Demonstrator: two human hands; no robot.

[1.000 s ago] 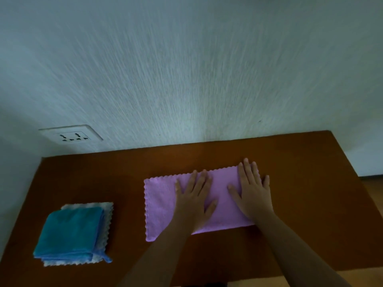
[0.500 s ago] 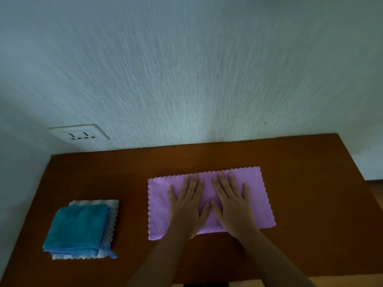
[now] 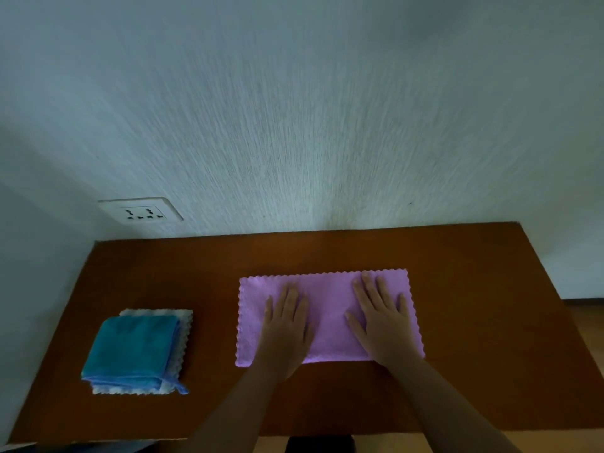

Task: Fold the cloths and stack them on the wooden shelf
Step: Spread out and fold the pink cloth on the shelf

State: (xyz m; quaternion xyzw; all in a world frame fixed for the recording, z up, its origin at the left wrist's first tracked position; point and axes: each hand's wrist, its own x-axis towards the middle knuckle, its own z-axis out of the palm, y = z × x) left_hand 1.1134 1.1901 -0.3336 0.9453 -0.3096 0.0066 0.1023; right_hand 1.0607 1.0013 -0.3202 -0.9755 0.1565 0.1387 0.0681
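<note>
A pink cloth [image 3: 328,308] with scalloped edges lies flat as a long rectangle in the middle of the brown wooden shelf [image 3: 474,338]. My left hand [image 3: 287,328] rests palm down on its left half, fingers spread. My right hand [image 3: 382,318] presses flat on its right half, fingers spread. Neither hand grips anything. At the shelf's left sits a folded stack: a blue cloth [image 3: 134,348] on top of a white scalloped cloth [image 3: 184,325].
A pale textured wall [image 3: 294,125] rises right behind the shelf. A white power socket [image 3: 140,212] is on it at the left. Another wall closes the left side. The shelf's right edge drops to a floor strip [image 3: 585,308].
My hands were side by side at the cloth's middle half a second ago. They have slid apart, the left going left and the right going right, across the pink cloth.
</note>
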